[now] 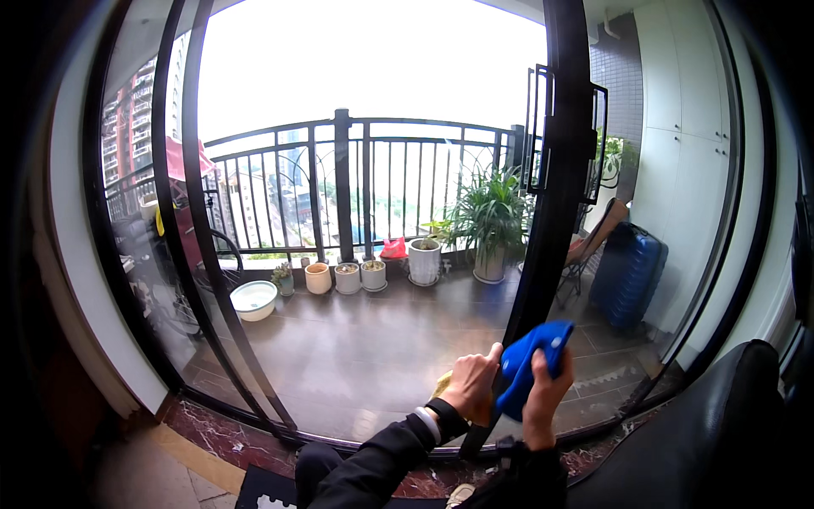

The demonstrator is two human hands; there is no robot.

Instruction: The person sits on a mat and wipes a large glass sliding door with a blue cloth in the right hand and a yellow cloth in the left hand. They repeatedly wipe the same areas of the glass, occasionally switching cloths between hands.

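My right hand (545, 394) grips a folded blue cloth (531, 369) with a few small pale spots, thumb on the near side. The cloth is in front of the lower part of the sliding door's black frame (523, 299). Just to the left, my left hand (470, 385) is closed around a yellow cloth (443, 383), most of which is hidden behind the fingers and wrist. Its thumb points up near the left edge of the blue cloth. Whether the left hand touches the frame I cannot tell.
Beyond the doorway are a white basin (254, 300), several plant pots (348, 278), a leafy plant (493, 210) and a black railing (342, 184). A blue suitcase (629, 273) stands behind the right glass. A black leather seat (699, 426) is close on my right; below lies the marble sill (222, 432).
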